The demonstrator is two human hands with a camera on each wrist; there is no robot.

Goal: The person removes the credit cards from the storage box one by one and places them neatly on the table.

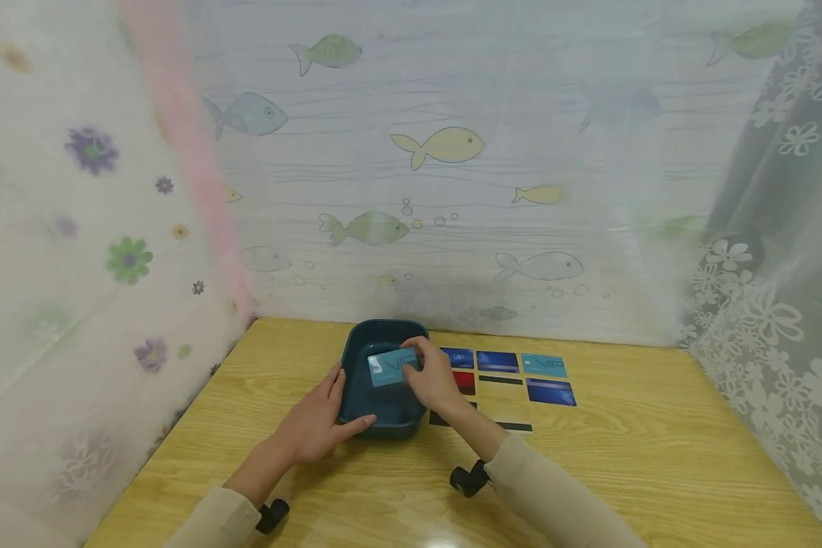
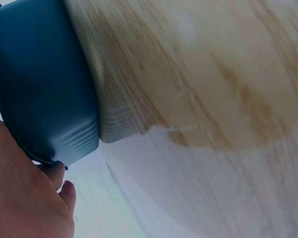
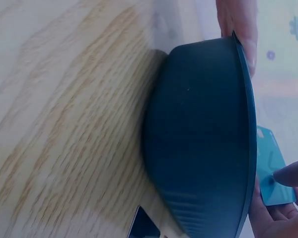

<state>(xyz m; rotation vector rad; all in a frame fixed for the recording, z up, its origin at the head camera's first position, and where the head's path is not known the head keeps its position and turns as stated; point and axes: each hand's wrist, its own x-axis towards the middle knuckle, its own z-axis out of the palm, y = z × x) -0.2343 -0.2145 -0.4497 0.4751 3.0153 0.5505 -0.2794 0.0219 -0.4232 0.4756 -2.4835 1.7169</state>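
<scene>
A dark teal plastic bin stands on the wooden table. My left hand holds its near left corner, the fingers along the left rim and the thumb at the near rim. Above the bin's opening, my right hand pinches a light blue VIP card between thumb and fingers. The card is tilted, with its printed face towards the head camera. From the right wrist, the same card shows past the bin's rim, with the thumb pressed on it.
Right of the bin, several cards lie in rows: blue ones, a light blue VIP card, a red card, pale cards with dark stripes and a dark card, partly behind the right arm. A fish-patterned curtain borders the table's back edge.
</scene>
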